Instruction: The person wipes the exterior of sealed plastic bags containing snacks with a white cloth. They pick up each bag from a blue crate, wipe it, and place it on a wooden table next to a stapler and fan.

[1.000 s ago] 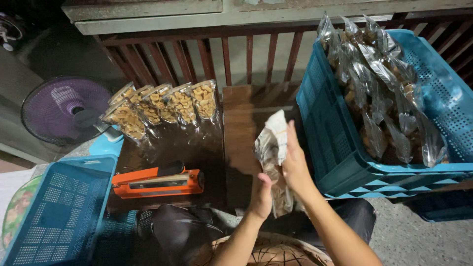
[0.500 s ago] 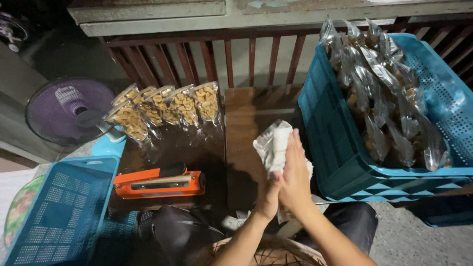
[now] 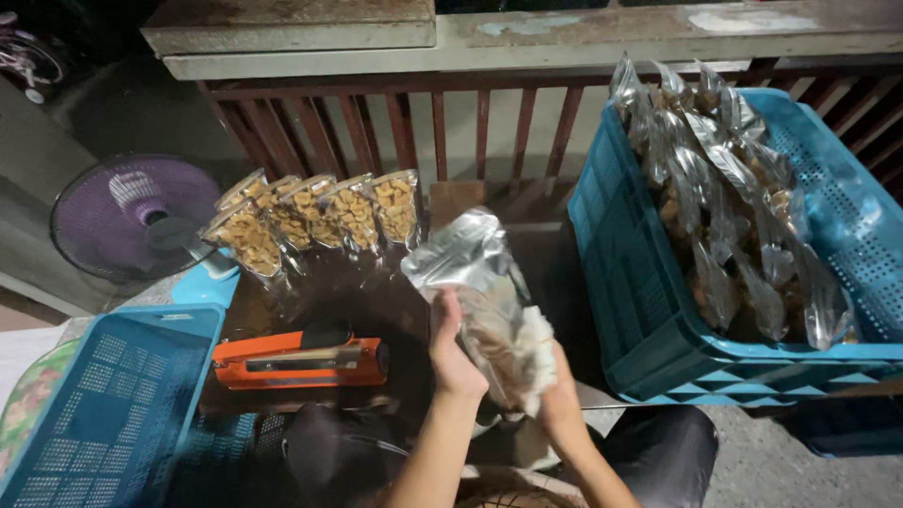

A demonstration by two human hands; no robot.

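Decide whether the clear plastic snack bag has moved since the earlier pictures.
Yes: the clear plastic snack bag has shifted left, away from the blue plastic crate, toward the orange heat sealer.

Bare forearms, no sleeves; dark trousers (image 3: 673, 452) on the legs.

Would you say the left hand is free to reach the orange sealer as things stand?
Probably not at once: the left hand and right hand both hold a clear snack bag. The orange sealer lies close by to its left, with nothing between.
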